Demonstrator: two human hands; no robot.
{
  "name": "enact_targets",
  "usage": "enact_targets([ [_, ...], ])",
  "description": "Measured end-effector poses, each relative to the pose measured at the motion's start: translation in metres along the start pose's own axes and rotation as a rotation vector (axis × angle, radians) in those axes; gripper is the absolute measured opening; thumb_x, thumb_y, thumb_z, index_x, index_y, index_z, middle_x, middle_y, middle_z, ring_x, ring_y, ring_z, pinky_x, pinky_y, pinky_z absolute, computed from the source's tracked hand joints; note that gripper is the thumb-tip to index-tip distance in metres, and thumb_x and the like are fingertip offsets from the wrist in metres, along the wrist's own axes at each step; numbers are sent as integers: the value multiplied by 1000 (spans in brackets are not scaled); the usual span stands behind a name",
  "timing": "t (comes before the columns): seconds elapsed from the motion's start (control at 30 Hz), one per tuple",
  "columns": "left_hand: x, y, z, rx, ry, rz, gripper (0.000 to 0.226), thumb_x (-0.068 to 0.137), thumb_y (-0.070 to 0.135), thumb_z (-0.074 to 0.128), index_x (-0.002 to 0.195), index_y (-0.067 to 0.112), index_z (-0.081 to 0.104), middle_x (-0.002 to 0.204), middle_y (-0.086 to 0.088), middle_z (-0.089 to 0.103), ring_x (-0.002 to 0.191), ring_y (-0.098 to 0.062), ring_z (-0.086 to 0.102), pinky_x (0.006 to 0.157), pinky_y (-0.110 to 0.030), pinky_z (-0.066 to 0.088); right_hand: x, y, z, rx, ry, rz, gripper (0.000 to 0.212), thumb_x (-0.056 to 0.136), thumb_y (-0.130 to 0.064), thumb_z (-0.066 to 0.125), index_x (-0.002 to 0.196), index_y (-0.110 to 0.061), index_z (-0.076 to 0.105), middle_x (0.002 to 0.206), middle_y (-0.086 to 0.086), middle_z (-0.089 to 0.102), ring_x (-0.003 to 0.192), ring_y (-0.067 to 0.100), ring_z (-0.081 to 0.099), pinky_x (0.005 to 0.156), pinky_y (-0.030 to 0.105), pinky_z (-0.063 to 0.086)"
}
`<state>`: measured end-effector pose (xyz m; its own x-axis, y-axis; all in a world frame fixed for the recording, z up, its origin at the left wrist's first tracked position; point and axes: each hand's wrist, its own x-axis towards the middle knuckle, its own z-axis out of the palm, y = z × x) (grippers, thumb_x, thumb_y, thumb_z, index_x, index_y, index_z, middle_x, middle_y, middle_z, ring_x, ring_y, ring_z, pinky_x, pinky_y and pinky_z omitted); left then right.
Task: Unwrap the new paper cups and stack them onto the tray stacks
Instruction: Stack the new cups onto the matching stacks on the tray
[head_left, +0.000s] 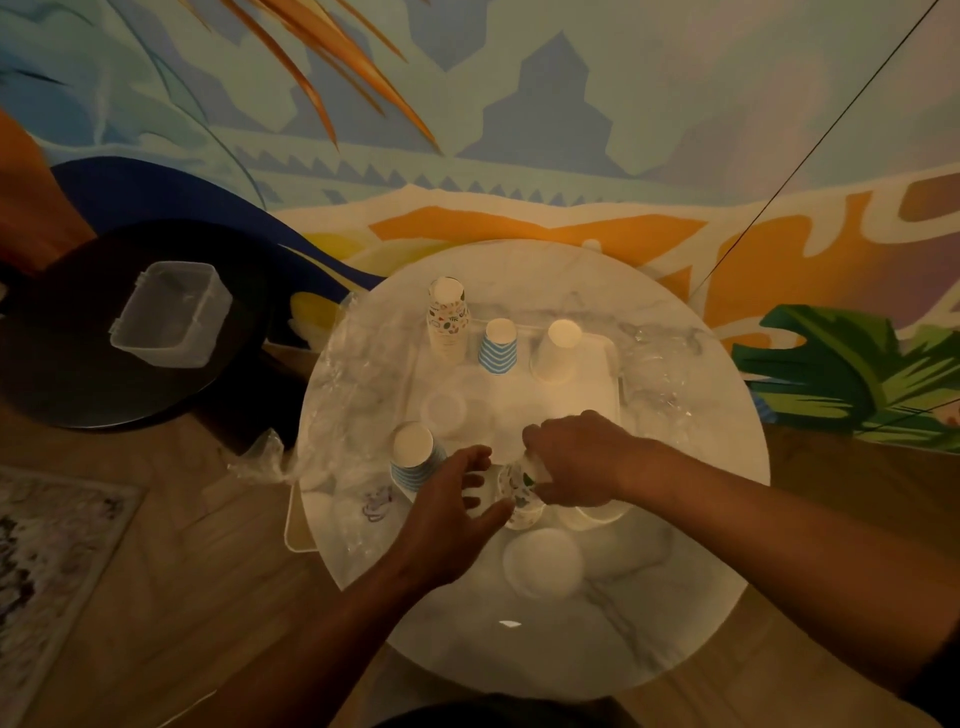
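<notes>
On the round marble table (675, 571) lies a white tray (602, 364) with three upside-down cup stacks: a tall patterned stack (447, 319), a blue chevron stack (500, 347) and a plain white stack (558, 351). Nearer me, my right hand (576, 460) grips a patterned cup stack (517, 493) from above. My left hand (452, 514) reaches toward that stack with fingers spread and relaxed, its thumb close to the cups. A second blue chevron stack (415, 457) stands just left of my left hand. A white cup stack (543, 561) lies near the table's front.
Crumpled clear plastic wrap (353, 374) covers the table's left side, and more wrap (654, 379) lies at the right. A black round side table (67, 374) on the left carries a clear plastic box (171, 314). A painted wall stands behind.
</notes>
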<state>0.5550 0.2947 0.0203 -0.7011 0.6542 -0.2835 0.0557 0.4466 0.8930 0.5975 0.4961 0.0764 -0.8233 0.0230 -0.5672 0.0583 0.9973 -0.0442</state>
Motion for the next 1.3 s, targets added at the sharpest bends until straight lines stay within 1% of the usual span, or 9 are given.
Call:
enact_targets([
  [0.27,30,-35,33,243,-130,-28,84,80,30,84,150,18,39,144,0,49,125,-16,51,106,-37,47,-37,24,-46,11,170,94,59,89,-52,63,138,-23,44,126,3,62,105,25,63,84,37,49],
  [0.43,47,-39,43,377,-236,28,76,81,28,82,146,17,45,145,-2,53,131,-18,50,105,-20,35,-48,31,-49,74,214,148,61,90,-52,64,141,-27,43,130,2,61,109,23,62,88,38,52],
  [0.53,50,-39,47,423,-256,68,68,81,26,82,141,16,51,139,-4,57,127,-20,54,101,-20,35,-52,32,-44,139,212,159,63,90,-51,66,143,-27,41,133,1,60,111,22,61,89,36,53],
  [0.77,43,-23,41,370,-128,134,68,82,22,82,142,15,51,140,-4,55,127,-17,53,106,-22,37,-62,41,-37,272,252,190,63,90,-48,69,143,-25,44,132,0,57,112,21,59,91,38,54],
  [0.9,32,7,23,297,-58,149,67,82,22,82,141,18,51,139,-1,53,123,-16,55,107,-36,47,-64,49,-43,339,328,216,62,89,-42,71,142,-21,47,131,4,55,113,23,57,92,39,51],
  [1.0,25,32,6,243,-39,171,66,81,24,83,138,21,51,135,4,53,120,-13,55,103,-39,51,-63,56,-51,397,417,236,67,88,-38,72,146,-20,43,135,6,53,115,24,56,92,37,50],
  [1.1,17,61,-12,194,-34,198,65,81,24,84,137,24,52,131,9,53,117,-9,57,96,-31,56,-57,60,-59,489,516,250,75,87,-33,74,150,-25,35,143,5,51,120,23,57,89,33,49],
  [1.2,14,89,-33,159,-24,227,65,82,20,83,139,24,51,132,11,51,114,-5,57,91,-19,55,-46,62,-66,548,588,247,71,86,-33,75,147,-25,38,140,2,53,118,21,59,88,35,54],
  [1.3,24,105,-61,158,32,282,65,83,19,82,140,24,50,133,10,51,114,-6,57,91,-21,56,-29,64,-75,555,640,220,65,88,-36,75,144,-24,45,137,2,55,116,21,59,91,41,55],
])
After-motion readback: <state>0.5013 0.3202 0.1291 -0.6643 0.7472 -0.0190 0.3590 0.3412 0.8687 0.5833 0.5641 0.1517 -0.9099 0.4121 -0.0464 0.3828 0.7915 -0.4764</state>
